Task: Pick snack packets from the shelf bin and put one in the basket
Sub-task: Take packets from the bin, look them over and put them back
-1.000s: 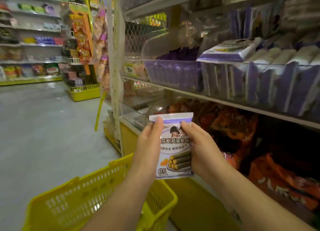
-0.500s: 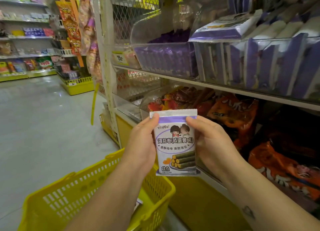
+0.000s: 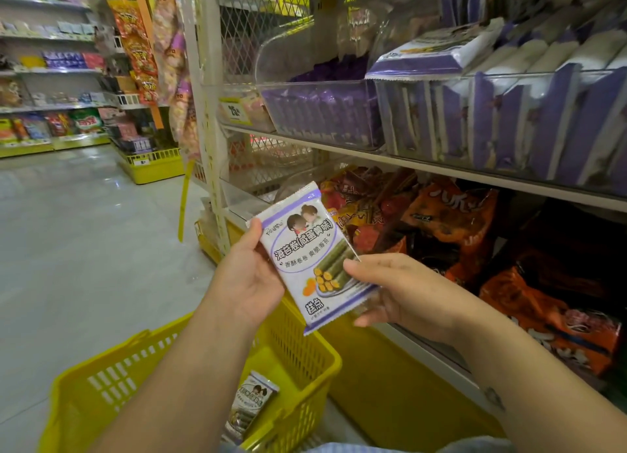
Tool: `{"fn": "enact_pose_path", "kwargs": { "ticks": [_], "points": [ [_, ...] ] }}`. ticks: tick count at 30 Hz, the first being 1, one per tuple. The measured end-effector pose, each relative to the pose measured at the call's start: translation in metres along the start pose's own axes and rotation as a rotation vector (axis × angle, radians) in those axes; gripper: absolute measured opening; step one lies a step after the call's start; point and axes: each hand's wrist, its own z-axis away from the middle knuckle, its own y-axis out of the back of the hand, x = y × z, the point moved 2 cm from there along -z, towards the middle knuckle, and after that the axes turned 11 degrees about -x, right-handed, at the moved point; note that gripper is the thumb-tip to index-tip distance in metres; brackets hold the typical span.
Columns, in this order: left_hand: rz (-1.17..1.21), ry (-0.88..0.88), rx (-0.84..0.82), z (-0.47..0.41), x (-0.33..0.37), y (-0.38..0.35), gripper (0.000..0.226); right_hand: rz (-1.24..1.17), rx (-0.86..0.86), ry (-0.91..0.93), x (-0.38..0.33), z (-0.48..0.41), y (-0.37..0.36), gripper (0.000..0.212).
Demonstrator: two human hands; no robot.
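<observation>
Currently, the snack packet point(image 3: 312, 259) is held tilted above the far corner of the yellow basket point(image 3: 112, 381). The left grip point(image 3: 251, 279) is closed on the packet's upper left edge, thumb at the top corner. The right grip point(image 3: 397, 293) pinches the lower right edge, thumb on the front face. A second packet point(image 3: 252, 398) lies inside the basket. The clear shelf bin point(image 3: 509, 113) of purple-and-white packets sits on the shelf above, to the right.

Basket point(image 3: 112, 381) top open; 1 packet point(image 3: 252, 401) lies inside by R wall; L forearm point(image 3: 183, 367) & held packet point(image 3: 305, 249) hang over it. Floor point(image 3: 84, 249) to L free. Shelf point(image 3: 475, 169) w/ full bins point(image 3: 322, 113) crowds R.
</observation>
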Motion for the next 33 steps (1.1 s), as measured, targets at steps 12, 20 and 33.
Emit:
{"fn": "enact_pose_path", "kwargs": {
  "ticks": [12, 20, 33],
  "points": [
    [0.041, -0.027, 0.061, -0.003, 0.002, 0.007, 0.035, 0.163, 0.069, 0.218, -0.007, 0.001, -0.003, 0.044],
    [-0.076, -0.021, 0.024, 0.001, -0.007, 0.002, 0.034, 0.378, 0.212, 0.310, -0.007, 0.000, -0.012, 0.061],
    [-0.179, 0.146, -0.283, 0.007, -0.022, -0.007, 0.066, 0.561, 0.242, 0.376, -0.008, -0.001, -0.017, 0.044]
  ]
}}
